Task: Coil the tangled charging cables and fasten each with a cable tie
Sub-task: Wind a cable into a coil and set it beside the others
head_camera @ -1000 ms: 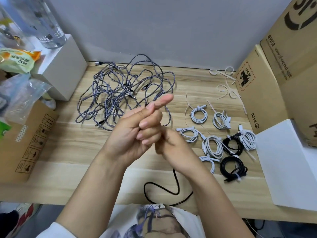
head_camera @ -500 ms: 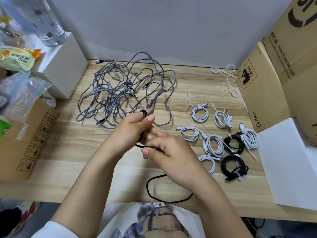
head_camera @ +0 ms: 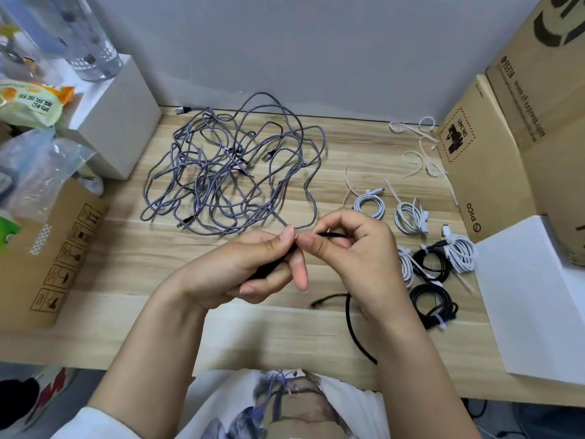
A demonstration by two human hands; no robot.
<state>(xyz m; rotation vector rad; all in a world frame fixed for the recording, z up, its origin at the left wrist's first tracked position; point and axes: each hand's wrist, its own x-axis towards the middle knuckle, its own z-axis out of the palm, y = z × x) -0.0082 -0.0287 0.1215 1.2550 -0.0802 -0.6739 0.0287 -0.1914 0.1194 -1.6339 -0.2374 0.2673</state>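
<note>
Left hand (head_camera: 253,267): closed on the black cable (head_camera: 351,324) — you've dropped from the raised wrap of a sec ago to pinching it low over the desk (head_camera: 126,274).
Right hand (head_camera: 354,248): thumb and forefinger gripping the same cable, touching the left fingertips.
Change: loose tail now shorter, trailing off the desk edge; coil prob. building inside the left palm, hidden.
Meaning: coiling mid-way, tie not yet on.
Remaining: grey tangle (head_camera: 234,172) untouched; spare ties (head_camera: 421,144) at back right.
</note>
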